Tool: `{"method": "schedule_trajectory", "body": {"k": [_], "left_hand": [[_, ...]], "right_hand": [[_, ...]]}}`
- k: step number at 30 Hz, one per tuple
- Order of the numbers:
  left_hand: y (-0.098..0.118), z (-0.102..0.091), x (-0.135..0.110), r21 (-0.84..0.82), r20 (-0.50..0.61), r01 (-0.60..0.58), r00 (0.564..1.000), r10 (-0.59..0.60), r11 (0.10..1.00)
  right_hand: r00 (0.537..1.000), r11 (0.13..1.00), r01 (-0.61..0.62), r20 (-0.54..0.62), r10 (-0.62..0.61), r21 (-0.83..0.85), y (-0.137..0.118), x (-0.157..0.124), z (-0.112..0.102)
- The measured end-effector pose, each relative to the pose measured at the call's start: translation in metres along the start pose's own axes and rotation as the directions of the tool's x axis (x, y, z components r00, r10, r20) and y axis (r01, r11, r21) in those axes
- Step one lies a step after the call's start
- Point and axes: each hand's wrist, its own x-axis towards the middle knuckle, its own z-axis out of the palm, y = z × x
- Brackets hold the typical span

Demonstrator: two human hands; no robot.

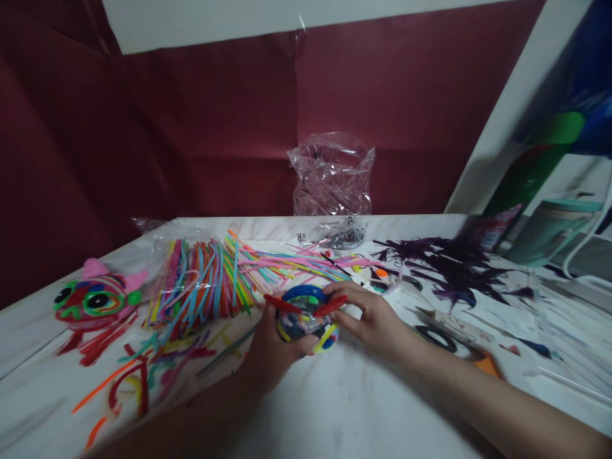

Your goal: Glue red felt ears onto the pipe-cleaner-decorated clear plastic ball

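Note:
A round, many-coloured craft piece [308, 299] is at the middle front of the table, with a blue top and yellow, green and dark patches. My left hand [275, 350] is closed around its left and lower side, thumb across the front. Red fuzzy strips [331, 306] stick out at its left and right. The right-hand strip is pinched between the fingers of my right hand [370, 312], against the upper right of the piece. The underside of the craft piece is hidden.
A finished-looking pink craft animal [95, 303] stands at left. Bundled colourful pipe cleaners [205, 277] and cut pieces [138, 382] lie beside it. A clear plastic bag [333, 182] stands at the back. Dark purple fringe [449, 261], a pale pointed tube [454, 325] and a black ring-shaped thing [437, 338] lie right.

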Motion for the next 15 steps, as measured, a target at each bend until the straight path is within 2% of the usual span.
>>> {"method": "schedule_trajectory", "body": {"k": [2,5,7,10,12,15], "left_hand": [[0.000,0.000,0.001,0.001,-0.017,0.014,1.000,-0.014,1.000],[-0.003,-0.001,0.005,0.001,-0.061,0.061,0.996,-0.061,0.998],[-0.008,-0.003,0.009,-0.042,-0.111,0.109,0.987,-0.113,0.993],[-0.014,-0.003,0.013,-0.138,-0.147,0.151,0.974,-0.171,0.979],[-0.015,-0.003,0.014,-0.178,-0.142,0.157,0.973,-0.184,0.971],[-0.013,-0.002,0.015,-0.186,-0.129,0.148,0.976,-0.174,0.971]], "right_hand": [[0.987,0.969,-0.160,0.061,0.151,0.190,-0.004,0.003,-0.003],[0.931,0.846,-0.359,0.091,0.353,0.395,-0.005,0.007,-0.006],[0.905,0.814,-0.381,-0.002,0.425,0.438,-0.001,0.008,-0.005],[0.867,0.819,-0.381,-0.141,0.477,0.429,0.009,0.008,-0.002],[0.854,0.822,-0.390,-0.171,0.492,0.416,0.013,0.007,0.000],[0.858,0.816,-0.410,-0.130,0.496,0.409,0.015,0.006,0.001]]}}
